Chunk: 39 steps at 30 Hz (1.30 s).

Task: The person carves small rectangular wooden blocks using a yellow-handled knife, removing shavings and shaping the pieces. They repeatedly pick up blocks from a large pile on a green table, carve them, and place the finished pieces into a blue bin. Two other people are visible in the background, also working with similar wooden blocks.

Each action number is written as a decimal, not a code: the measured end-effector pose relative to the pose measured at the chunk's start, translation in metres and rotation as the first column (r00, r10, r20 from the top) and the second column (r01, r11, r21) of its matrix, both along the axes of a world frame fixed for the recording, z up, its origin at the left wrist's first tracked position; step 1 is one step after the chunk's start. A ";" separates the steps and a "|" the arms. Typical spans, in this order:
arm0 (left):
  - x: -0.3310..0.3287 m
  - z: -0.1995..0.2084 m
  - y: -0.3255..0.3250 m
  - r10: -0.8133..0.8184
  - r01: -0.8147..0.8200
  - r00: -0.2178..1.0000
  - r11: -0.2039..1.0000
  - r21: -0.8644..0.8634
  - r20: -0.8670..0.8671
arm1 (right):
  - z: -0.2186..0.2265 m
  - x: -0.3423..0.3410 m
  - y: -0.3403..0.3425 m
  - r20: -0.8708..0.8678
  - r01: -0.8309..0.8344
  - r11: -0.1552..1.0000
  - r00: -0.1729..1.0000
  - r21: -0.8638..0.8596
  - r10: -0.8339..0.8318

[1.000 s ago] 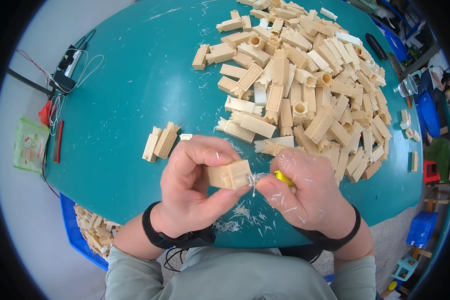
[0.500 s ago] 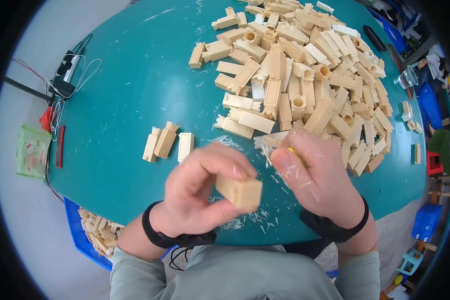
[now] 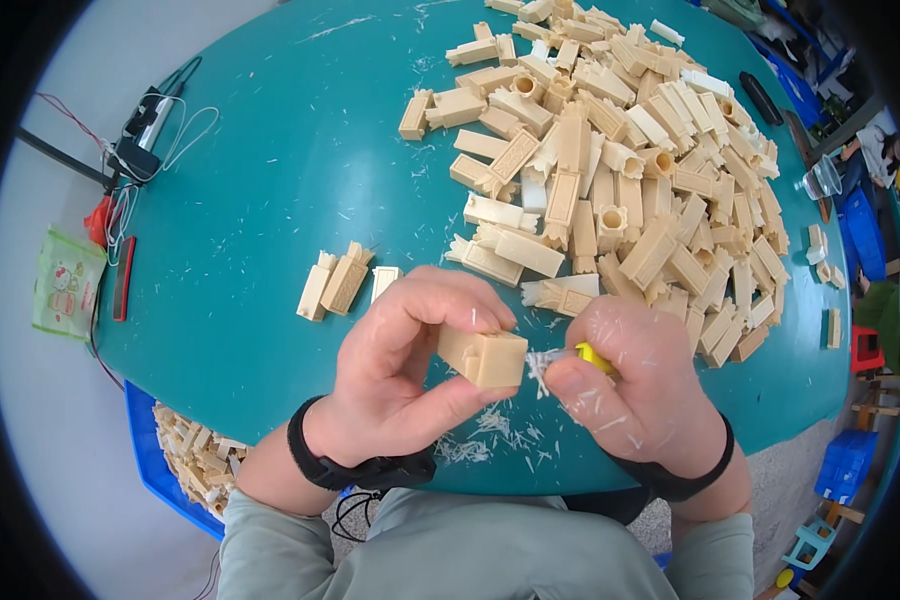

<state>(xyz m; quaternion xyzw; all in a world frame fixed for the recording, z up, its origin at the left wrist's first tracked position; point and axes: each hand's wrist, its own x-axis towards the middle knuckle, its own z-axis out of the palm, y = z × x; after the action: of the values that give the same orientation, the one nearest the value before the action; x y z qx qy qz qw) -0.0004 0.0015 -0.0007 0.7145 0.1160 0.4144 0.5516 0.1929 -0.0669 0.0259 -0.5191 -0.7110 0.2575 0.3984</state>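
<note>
Between the thumb and fingers of my left hand (image 3: 385, 375) is a cream rectangular block (image 3: 501, 363), one end facing right. My closed right hand (image 3: 642, 385) grips a yellow-handled knife (image 3: 597, 357). Its blade points left toward the block's end, with a small gap between them, and pale shavings cling to it. Shavings also stick to the skin of my right hand. Below both hands, a scatter of thin shavings (image 3: 495, 432) lies on the green table (image 3: 260, 200). Several similar blocks (image 3: 348, 278) stand apart at the left of my left hand.
A large heap of cream blocks (image 3: 660, 180) covers the table's far right. A blue bin (image 3: 150, 455) of more pieces sits low at the left. Cables, a power strip (image 3: 150, 120) and a red bar (image 3: 125, 278) lie along the left edge; a clear cup (image 3: 822, 178) is at the right.
The knife in my right hand has turned, so its handle and blade now show beside the block. My left hand keeps the block nearly in place. The whole view has shifted slightly.
</note>
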 end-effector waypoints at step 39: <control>0.002 -0.003 -0.005 -0.023 0.023 1.000 0.983 -0.182 0.000 | -0.007 -0.001 0.004 0.063 -0.049 0.996 0.997 0.079 0.045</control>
<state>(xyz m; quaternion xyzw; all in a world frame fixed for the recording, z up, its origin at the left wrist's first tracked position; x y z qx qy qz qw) 0.0015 -0.0038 -0.0036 0.6628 0.1456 0.3949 0.6193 0.1916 -0.0625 0.0194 -0.4933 -0.7446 0.2220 0.3910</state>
